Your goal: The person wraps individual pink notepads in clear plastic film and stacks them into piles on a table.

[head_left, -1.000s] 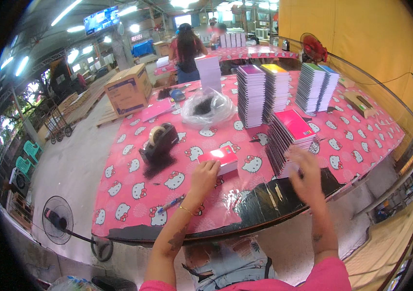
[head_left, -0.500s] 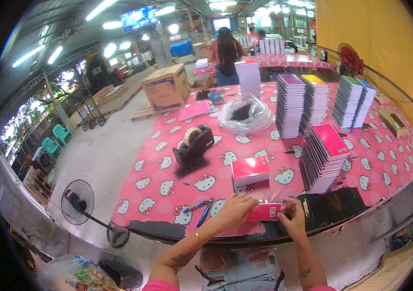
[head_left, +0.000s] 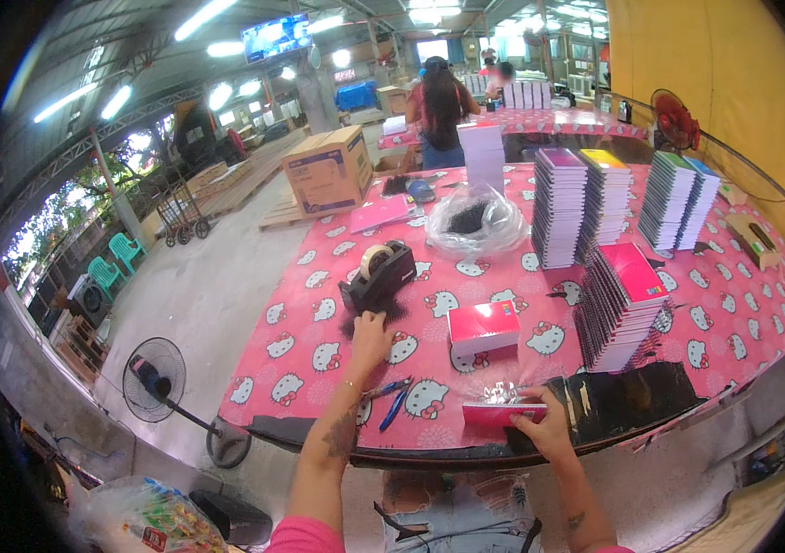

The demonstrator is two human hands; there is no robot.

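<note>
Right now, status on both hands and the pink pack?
Left hand reaching at tape dispenser. Right hand holds wrapped pink pack. Pens between.

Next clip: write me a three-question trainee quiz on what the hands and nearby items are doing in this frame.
1. True or false: the left hand reaches to the tape dispenser.
2. What does the right hand hold down? A) blue pens B) a clear-wrapped pink pack C) a cardboard box
3. Fill in: the pens lie between the two ____.

Key:
1. True.
2. B, the wrapped pink pack at the table edge.
3. hands.
</note>
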